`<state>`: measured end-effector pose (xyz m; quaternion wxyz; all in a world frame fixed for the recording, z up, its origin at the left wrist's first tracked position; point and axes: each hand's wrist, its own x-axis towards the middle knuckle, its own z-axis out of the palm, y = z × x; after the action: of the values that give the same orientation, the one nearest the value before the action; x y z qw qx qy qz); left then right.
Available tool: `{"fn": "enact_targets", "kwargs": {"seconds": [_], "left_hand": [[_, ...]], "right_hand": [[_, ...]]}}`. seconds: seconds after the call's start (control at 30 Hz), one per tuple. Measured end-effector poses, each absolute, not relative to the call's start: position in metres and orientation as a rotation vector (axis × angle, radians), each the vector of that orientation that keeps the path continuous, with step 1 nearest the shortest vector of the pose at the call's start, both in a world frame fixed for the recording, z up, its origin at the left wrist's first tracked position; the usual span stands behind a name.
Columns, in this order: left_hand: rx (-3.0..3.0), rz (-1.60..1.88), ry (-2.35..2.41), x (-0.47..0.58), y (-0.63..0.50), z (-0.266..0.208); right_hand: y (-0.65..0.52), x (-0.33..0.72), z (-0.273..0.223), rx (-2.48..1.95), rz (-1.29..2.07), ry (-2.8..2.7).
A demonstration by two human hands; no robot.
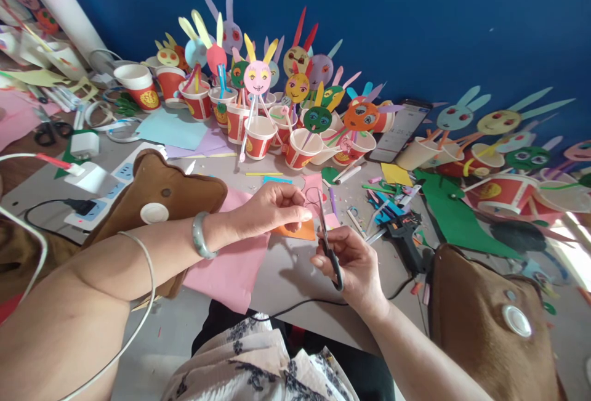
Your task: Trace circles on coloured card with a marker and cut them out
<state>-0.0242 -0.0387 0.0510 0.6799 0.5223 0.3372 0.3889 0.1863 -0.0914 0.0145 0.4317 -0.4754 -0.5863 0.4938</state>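
Note:
My right hand (357,265) is closed around the dark handles of a pair of scissors (329,252), whose blades point up and away from me. To the left of the blades, my left hand (277,207) has its thumb and fingertips pressed together; whatever they pinch is too small or hidden to name. A jade-like bangle (203,236) circles the left wrist. Below that hand lies a piece of orange paper (302,230), partly covered. A small pink paper (313,186) with drawn round outlines is just behind the blades. A larger pink sheet (231,268) spreads under my left forearm.
Paper cups (261,142) with paper rabbit figures line the blue wall. A black glue gun (406,241) lies at right among scraps, near green paper (462,216). A phone (401,132) leans behind. Brown cushions (494,321) flank me; a power strip (108,194) and cables are left.

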Motion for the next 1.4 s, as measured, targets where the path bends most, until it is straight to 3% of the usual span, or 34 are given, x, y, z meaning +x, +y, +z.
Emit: {"fn": "enact_targets", "kwargs": {"seconds": [1.4], "left_hand": [[1.215,0.822,0.676,-0.0224,-0.0387,0.0442]], "right_hand": [[-0.0939,0.1861,0.0184,-1.217,1.261,-1.475]]}}
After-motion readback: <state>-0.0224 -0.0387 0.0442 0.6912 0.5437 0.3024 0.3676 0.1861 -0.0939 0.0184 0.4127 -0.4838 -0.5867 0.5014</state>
